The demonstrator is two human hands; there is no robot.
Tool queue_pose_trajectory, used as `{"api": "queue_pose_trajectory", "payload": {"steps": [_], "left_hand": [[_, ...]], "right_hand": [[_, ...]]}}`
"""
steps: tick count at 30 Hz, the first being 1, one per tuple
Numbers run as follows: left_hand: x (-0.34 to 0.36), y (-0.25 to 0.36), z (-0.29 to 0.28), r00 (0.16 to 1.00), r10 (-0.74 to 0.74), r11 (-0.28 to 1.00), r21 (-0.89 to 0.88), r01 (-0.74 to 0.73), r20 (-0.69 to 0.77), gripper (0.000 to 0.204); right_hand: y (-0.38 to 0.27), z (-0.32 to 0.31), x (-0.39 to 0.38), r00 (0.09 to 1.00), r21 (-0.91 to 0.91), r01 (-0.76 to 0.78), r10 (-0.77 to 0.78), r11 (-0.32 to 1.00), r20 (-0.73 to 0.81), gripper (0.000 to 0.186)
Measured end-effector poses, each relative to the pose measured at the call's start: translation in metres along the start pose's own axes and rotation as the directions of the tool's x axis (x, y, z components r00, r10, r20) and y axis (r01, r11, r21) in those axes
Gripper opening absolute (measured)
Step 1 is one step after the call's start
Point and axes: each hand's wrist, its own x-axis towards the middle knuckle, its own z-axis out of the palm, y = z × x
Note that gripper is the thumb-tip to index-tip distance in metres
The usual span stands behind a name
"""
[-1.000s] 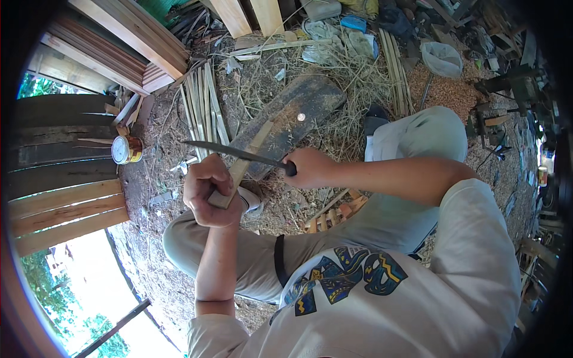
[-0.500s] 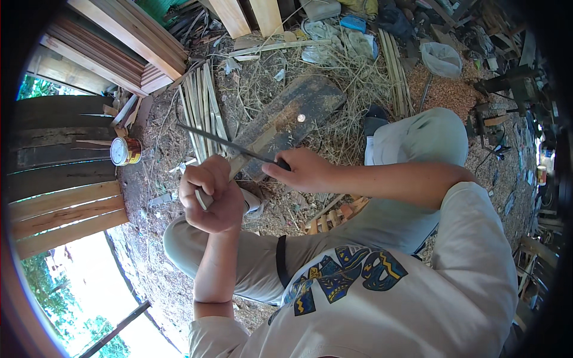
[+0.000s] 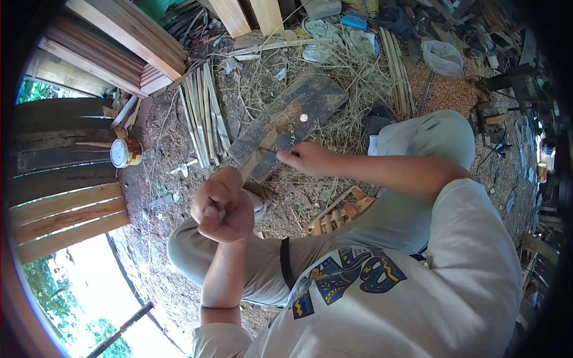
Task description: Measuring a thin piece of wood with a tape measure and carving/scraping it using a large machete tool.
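My left hand [image 3: 224, 206] is closed around a narrow, pale wooden strip [image 3: 250, 166]. The strip slants away from me, its far end over a dark, worn wooden board [image 3: 313, 98] on the ground. In my right hand [image 3: 305, 160], the fingers are wrapped round the handle of a long, dark-bladed knife [image 3: 267, 150]. Its blade lies across the strip, just beyond my left hand; it looks foreshortened, and the handle is mostly hidden by my fingers. A small, round, bright spot [image 3: 303, 118] shows on the board, with light shavings around it.
A bundle of thin strips [image 3: 203, 113] lies left of the board, and more strips [image 3: 397, 74] lie to the right. Dry straw [image 3: 358, 83] covers the ground behind. A paint can [image 3: 123, 153] stands by the plank wall [image 3: 59, 164]. Wood chips [image 3: 444, 95] are heaped near a whitish bag [image 3: 443, 58].
The knife has swung from pointing far left over the strip to a short, foreshortened line across it. My left hand has shifted slightly right and nearer, still gripping the strip.
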Motion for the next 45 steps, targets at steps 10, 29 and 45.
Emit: {"api": "queue_pose_trajectory", "payload": {"steps": [10,29,45], "left_hand": [[0.027,0.006,-0.017,0.989,-0.001,1.0,0.03,0.005,-0.149,0.035],[0.072,-0.006,-0.068,0.983,-0.078,0.991,-0.124,0.058,-0.165,0.032],[0.082,-0.005,-0.054,0.892,-0.111,0.992,0.011,0.128,-0.439,0.028]], "right_hand": [[0.113,0.003,0.053,0.94,-0.058,-0.337,0.339,0.94,0.028,0.079],[0.131,0.021,0.038,0.902,-0.107,-0.416,0.425,0.903,0.077,0.092],[-0.078,0.065,0.013,0.959,0.473,0.261,-0.168,0.842,-0.229,0.067]]}}
